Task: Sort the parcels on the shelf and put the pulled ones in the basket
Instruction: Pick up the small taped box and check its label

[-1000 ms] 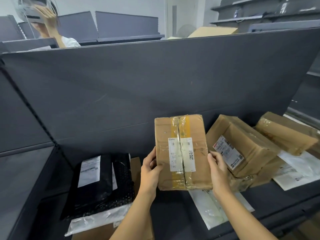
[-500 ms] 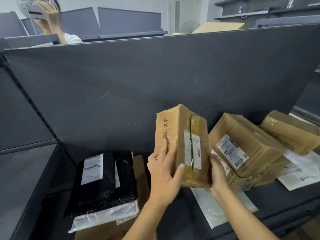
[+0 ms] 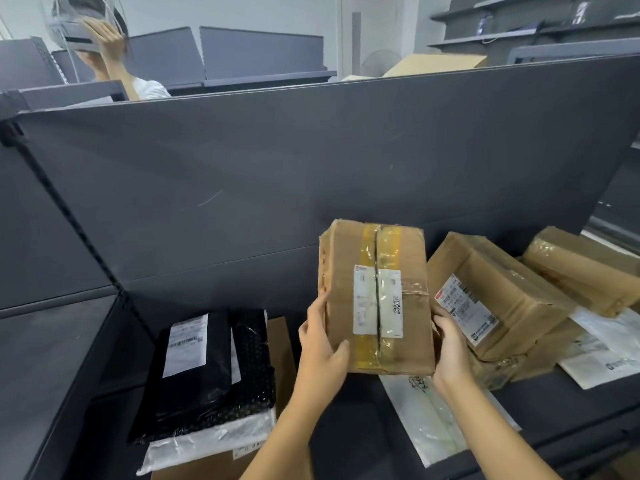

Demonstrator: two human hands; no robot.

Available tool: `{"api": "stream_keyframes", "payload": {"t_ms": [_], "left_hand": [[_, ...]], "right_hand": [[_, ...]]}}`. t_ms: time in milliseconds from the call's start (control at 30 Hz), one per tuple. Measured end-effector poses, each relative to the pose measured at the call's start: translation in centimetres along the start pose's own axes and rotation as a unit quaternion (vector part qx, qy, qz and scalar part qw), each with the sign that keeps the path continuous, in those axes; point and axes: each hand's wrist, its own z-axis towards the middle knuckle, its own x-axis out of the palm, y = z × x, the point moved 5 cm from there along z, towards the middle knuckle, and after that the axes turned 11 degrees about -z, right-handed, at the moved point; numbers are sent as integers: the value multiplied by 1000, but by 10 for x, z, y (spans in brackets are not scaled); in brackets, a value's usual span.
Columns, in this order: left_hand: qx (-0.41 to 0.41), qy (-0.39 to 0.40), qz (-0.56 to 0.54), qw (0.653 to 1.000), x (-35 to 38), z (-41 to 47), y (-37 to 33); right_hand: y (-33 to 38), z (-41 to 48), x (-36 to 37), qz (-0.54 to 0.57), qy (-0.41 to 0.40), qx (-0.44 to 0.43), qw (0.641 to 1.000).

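Note:
A brown cardboard parcel (image 3: 405, 251) with yellow tape and a split white label is held upright above the dark shelf (image 3: 540, 410), label side facing me. My left hand (image 3: 320, 351) grips its lower left edge, thumb on the front. My right hand (image 3: 450, 348) grips its lower right edge. A second cardboard parcel (image 3: 498, 292) with a white label lies tilted just to the right, and a third taped parcel (image 3: 585, 265) lies beyond it. No basket is in view.
Black mailer bags (image 3: 201, 368) are stacked on a white bag and a box at the lower left. White plastic mailers (image 3: 429, 417) lie flat on the shelf under my hands and at the far right. The grey back panel (image 3: 311, 168) rises behind. A person (image 3: 114, 60) stands beyond it.
The held parcel has turned back from showing its side face to showing its labelled front. My left hand moved from flat on the side face to the lower left edge.

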Motion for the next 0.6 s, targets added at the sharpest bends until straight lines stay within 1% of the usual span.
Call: {"api": "stream_keyframes", "payload": {"t_ms": [100, 200, 267, 333, 433, 600], "left_hand": [[-59, 5, -85, 995, -6, 7, 15], [-114, -21, -133, 984, -12, 11, 32], [-115, -23, -149, 982, -15, 11, 43], [-108, -20, -157, 981, -16, 10, 48], [-99, -28, -170, 980, -18, 9, 47], [-74, -27, -179, 981, -22, 12, 30]], "right_hand": [[21, -16, 2, -62, 5, -81, 995], [41, -41, 16, -138, 40, -176, 974], [46, -57, 27, -198, 53, -242, 948], [45, -64, 32, -237, 50, -285, 928], [41, -63, 32, -244, 47, -301, 921], [53, -58, 30, -217, 48, -266, 938]]}}
